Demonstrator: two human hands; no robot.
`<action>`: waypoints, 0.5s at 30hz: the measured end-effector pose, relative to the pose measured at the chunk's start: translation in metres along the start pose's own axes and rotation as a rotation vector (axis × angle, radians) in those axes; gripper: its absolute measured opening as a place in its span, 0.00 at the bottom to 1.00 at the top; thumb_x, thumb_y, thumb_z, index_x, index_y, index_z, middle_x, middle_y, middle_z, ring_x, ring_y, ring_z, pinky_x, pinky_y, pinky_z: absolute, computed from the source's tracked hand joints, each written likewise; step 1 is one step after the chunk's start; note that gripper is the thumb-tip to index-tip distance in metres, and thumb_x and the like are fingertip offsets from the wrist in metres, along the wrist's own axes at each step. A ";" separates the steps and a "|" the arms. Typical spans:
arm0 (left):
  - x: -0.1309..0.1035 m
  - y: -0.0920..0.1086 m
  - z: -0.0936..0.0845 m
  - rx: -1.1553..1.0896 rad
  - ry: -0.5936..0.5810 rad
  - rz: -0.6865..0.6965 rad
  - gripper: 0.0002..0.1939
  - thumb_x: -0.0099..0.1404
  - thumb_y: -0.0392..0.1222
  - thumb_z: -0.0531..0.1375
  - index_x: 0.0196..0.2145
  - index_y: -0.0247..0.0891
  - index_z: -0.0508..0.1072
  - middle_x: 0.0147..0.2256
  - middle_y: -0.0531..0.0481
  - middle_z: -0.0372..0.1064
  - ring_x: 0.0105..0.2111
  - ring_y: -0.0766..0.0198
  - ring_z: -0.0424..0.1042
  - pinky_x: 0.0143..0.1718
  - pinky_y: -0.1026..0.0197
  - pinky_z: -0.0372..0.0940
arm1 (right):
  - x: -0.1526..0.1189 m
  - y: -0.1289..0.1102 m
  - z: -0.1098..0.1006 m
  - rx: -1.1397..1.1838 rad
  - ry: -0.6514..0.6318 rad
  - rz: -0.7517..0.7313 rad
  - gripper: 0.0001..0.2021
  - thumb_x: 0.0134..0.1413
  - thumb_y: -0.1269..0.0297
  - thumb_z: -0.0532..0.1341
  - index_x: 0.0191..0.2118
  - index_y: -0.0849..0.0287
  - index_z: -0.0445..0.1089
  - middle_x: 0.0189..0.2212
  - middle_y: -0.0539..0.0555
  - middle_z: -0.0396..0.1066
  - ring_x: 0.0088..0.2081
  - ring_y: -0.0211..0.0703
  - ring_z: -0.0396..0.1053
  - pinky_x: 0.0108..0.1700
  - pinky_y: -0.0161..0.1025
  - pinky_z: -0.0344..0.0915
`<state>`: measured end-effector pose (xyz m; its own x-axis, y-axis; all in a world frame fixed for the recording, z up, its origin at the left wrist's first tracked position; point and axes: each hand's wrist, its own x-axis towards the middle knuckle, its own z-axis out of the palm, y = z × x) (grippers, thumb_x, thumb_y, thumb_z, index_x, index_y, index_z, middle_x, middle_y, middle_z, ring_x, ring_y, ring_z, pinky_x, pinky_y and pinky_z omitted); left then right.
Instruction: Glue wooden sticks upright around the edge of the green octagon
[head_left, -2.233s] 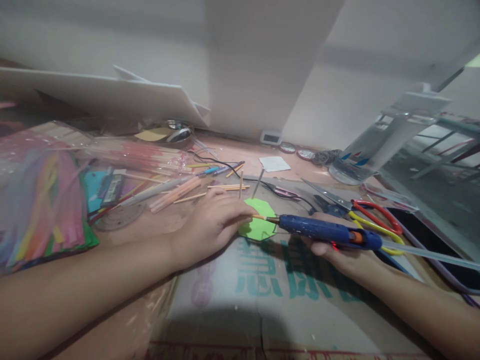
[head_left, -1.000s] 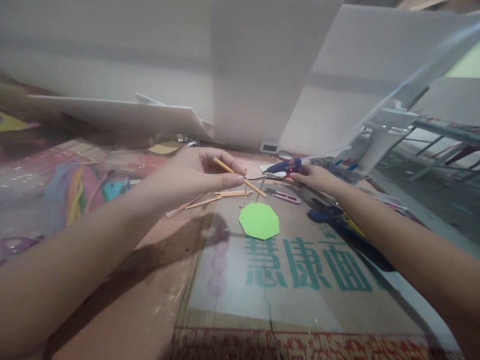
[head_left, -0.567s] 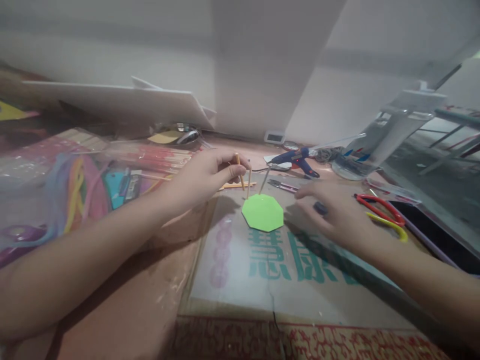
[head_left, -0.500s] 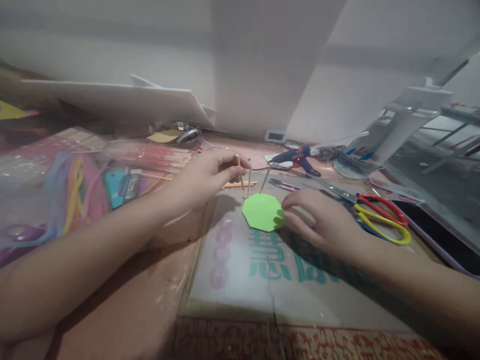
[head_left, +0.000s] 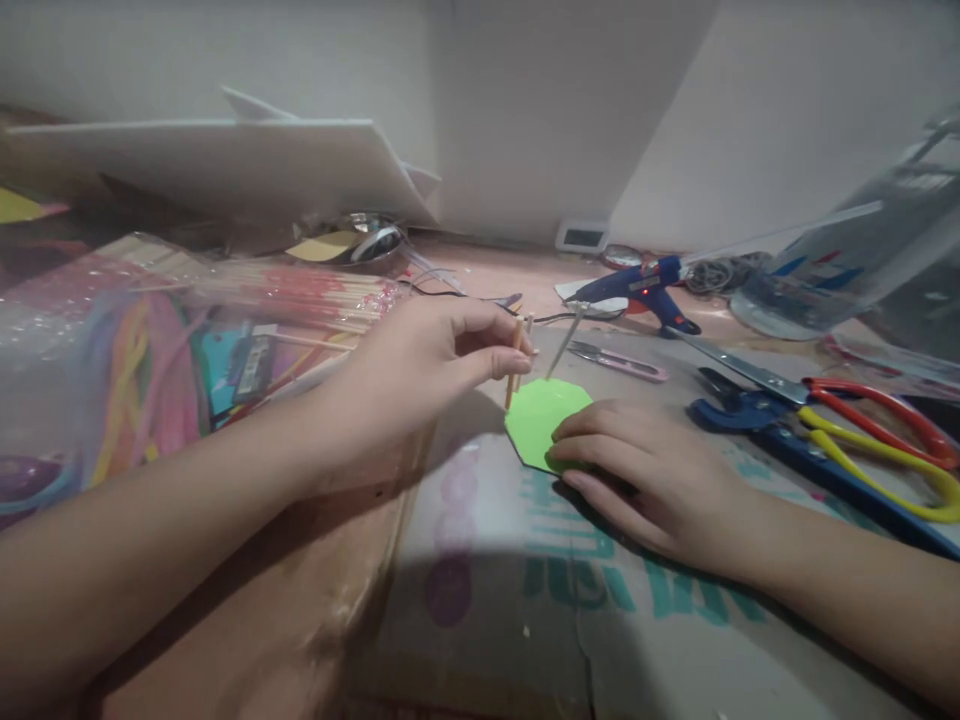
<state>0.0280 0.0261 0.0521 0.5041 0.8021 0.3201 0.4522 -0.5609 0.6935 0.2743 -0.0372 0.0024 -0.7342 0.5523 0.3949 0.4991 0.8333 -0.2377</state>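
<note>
A bright green polygonal piece (head_left: 541, 420) lies on grey printed cardboard (head_left: 480, 520). My left hand (head_left: 465, 350) pinches a short wooden stick (head_left: 514, 365) upright at the piece's left edge. Another pale stick is just behind it, partly hidden by my fingers. A thin grey stick (head_left: 566, 340) rises at a slant from the back edge of the green piece. The fingers of my right hand (head_left: 645, 470) rest over the right side of the piece, slightly bent and apart, with nothing held between them.
Behind are a blue glue gun (head_left: 637, 290) and small pink-handled snips (head_left: 619, 362). Scissors (head_left: 877, 420) and blue pliers (head_left: 825, 470) lie at right, near a clear bottle (head_left: 840, 250). Bagged sticks (head_left: 292, 300) and coloured strips (head_left: 142, 380) lie at left. White boards (head_left: 247, 180) lean behind.
The view has shifted, and most things appear larger. My right hand has moved further over the green piece. My left hand's stick now stands closer to the other stick, at the piece's left edge.
</note>
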 end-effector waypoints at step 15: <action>-0.002 -0.001 0.003 0.111 -0.039 0.034 0.08 0.66 0.40 0.61 0.31 0.41 0.79 0.30 0.58 0.77 0.32 0.66 0.74 0.37 0.64 0.64 | 0.002 0.000 0.001 -0.029 0.008 -0.043 0.07 0.67 0.70 0.59 0.42 0.63 0.75 0.40 0.60 0.76 0.41 0.48 0.73 0.44 0.46 0.69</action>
<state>0.0286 0.0242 0.0491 0.5480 0.7747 0.3155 0.5118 -0.6089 0.6060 0.2728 -0.0361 0.0024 -0.7516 0.5155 0.4115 0.4803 0.8553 -0.1943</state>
